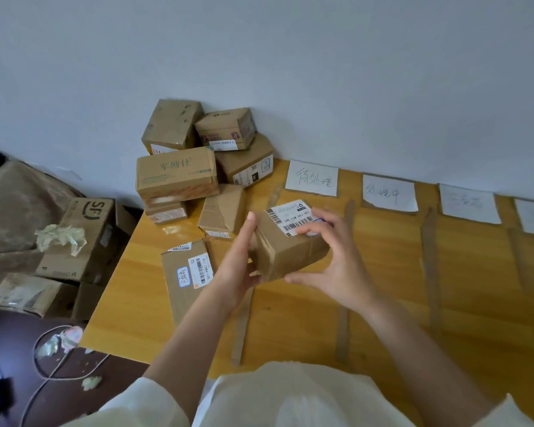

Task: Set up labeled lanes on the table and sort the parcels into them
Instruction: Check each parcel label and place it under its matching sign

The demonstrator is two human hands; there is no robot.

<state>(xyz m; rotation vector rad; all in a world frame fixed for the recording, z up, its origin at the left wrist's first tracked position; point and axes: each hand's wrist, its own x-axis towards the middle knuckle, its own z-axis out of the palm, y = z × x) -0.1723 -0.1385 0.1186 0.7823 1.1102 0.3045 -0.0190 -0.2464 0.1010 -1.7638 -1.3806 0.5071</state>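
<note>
Fingers of the left hand [238,266] lie straight against one side of a small brown cardboard parcel [290,245] at frame centre; the right hand [330,260] pinches its opposite corners. Probably light and rigid; opposite flat faces suit gripping.

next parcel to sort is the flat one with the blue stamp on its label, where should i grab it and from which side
Grip the flat parcel across its two long side edges, coming from above at its near end. It lies flat on the table, broad labeled face up, its far end crowded by the pile.
</note>
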